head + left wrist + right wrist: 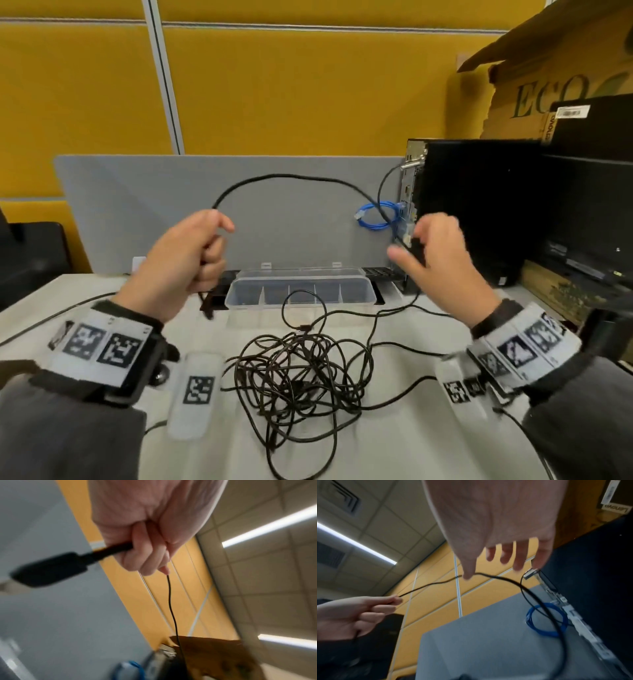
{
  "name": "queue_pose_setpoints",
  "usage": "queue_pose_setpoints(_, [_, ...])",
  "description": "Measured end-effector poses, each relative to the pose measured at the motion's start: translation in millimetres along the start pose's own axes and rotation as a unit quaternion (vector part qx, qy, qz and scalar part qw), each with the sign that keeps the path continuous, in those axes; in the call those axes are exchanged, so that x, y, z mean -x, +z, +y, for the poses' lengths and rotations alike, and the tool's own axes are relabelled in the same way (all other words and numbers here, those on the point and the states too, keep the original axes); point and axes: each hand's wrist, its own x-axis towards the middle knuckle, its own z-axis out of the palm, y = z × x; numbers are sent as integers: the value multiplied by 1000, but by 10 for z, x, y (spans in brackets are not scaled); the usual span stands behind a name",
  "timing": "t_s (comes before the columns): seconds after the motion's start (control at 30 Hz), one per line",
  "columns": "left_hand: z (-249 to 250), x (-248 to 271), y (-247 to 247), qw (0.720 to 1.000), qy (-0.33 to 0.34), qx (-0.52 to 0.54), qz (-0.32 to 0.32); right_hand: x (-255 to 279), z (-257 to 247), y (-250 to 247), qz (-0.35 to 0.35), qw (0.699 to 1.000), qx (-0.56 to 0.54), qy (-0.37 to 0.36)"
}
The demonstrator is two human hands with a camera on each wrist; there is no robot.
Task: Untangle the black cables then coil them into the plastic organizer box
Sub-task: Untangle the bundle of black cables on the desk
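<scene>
step: untangling, one black cable (291, 178) lifted clear and stretched in an arc between both hands, above the bench (394, 445)
left hand (185, 253): grip clenched round the cable near its plug (49, 569)
right hand (442, 253): fingers spread; cable runs under the thumb, probably only guiding it, but blur hides the contact
tangle (301, 370): remaining black cables knotted on the bench, near side of the organizer box (359, 298)
box: lid open, compartments look unfilled
next: likely wind the freed length into loops, then set it in a compartment
</scene>
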Motion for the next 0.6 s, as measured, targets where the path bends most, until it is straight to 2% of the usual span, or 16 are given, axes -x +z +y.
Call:
queue_pose_setpoints(0.03, [-27, -33, -93, 998, -1, -58, 38, 114, 2, 20, -102, 995, 7, 16])
queue_pose_setpoints(0.07, [-63, -58, -169, 991, -3, -117, 67, 215, -2, 40, -236, 971, 34, 23])
queue_pose_setpoints(0.1, [-115, -86, -250, 979, -2, -182, 88, 295, -3, 76, -369, 926, 76, 12])
queue_pose_setpoints(0.13, [-180, -114, -320, 962, 1, -254, 103, 376, 10, 133, -473, 874, 109, -4])
queue_pose_setpoints(0.17, [-249, -141, -396, 937, 1, -332, 111, 456, 22, 207, -544, 830, 125, -15])
queue_pose_setpoints(0.2, [-311, -156, -475, 908, -12, -405, 110, 522, 32, 289, -583, 803, 121, -17])
queue_pose_setpoints(0.3, [-414, -121, -595, 805, -91, -584, 56, 656, 6, 497, -628, 771, 103, -35])
queue_pose_setpoints(0.37, [-401, -51, -499, 728, -79, -680, 38, 674, -27, 550, -638, 762, 99, -60])
queue_pose_setpoints(0.4, [-386, 1, -394, 705, -38, -708, 39, 661, -37, 551, -635, 764, 95, -66])
queue_pose_setpoints(0.43, [-376, 64, -258, 704, 24, -710, 27, 641, -46, 539, -627, 772, 83, -69])
queue_pose_setpoints(0.5, [-352, 244, 146, 749, 142, -643, -72, 568, -81, 473, -587, 804, 50, -80])
queue_pose_setpoints(0.53, [-362, 321, 357, 769, 160, -602, -144, 517, -121, 411, -559, 824, 29, -89])
queue_pose_setpoints(0.57, [-409, 367, 548, 767, 154, -585, -213, 464, -159, 335, -532, 841, 5, -94])
queue_pose_setpoints(0.6, [-484, 381, 693, 746, 133, -594, -269, 412, -200, 242, -508, 856, -17, -93])
